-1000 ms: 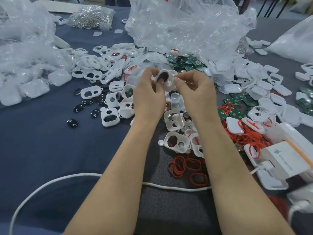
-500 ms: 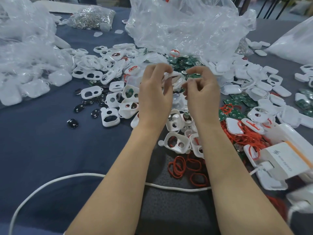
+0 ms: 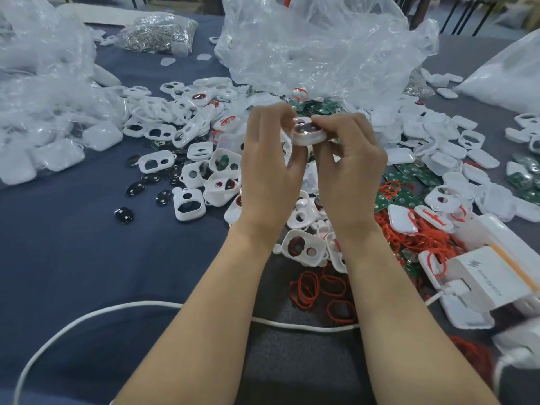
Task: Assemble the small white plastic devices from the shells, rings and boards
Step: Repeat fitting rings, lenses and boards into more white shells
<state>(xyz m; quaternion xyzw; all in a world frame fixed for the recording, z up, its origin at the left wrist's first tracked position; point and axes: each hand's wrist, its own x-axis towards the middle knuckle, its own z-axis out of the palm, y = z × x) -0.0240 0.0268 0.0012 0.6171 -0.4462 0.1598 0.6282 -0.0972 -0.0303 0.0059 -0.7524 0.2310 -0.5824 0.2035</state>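
Both hands were raised above the heap in the middle of the surface point(image 3: 58, 258); the left hand point(image 3: 268, 171) and the right hand point(image 3: 350, 171) pinched one white shell point(image 3: 309, 135) between them, fingers point(image 3: 324, 119) closed on its edges. Half a second before, the hands had stood slightly apart with the shell turned edge-on; now they had closed in and its open face looked up, a red ring point(image 3: 306, 127) seated around the rim (the board inside could not be made out). This piece seemed nearly ready for its cover; loose red rings point(image 3: 318, 290) lay near, green boards point(image 3: 409, 173) to the right.
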